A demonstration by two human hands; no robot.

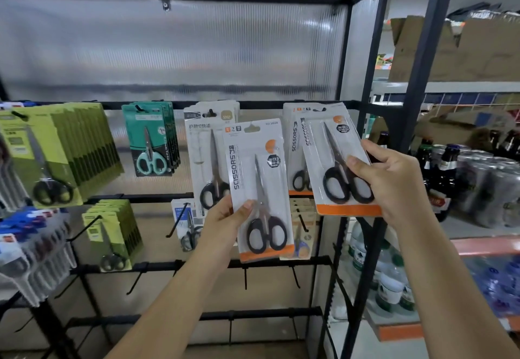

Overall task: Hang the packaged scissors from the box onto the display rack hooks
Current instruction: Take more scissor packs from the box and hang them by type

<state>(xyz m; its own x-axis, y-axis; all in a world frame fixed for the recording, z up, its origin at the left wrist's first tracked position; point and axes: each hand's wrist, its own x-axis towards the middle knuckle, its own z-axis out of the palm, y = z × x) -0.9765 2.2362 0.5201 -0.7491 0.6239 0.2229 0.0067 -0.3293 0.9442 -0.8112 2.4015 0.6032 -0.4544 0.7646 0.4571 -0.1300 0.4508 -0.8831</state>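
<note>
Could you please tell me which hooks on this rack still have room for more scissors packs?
Bare hooks line the lower bar, below the orange-edged pack in the left hand. Another juts beside the small green packs. The top row is crowded, especially the green stack.

You hold two white-and-orange scissors packs, one in your left hand (225, 218) and one in your right hand (394, 181): the left pack (259, 187) and the right pack (337, 158). Two stacks of green packs hang on the rack: the upper stack (56, 150) and the lower stack (112, 234). One teal stack (152, 139) hangs between them and your packs.
</note>
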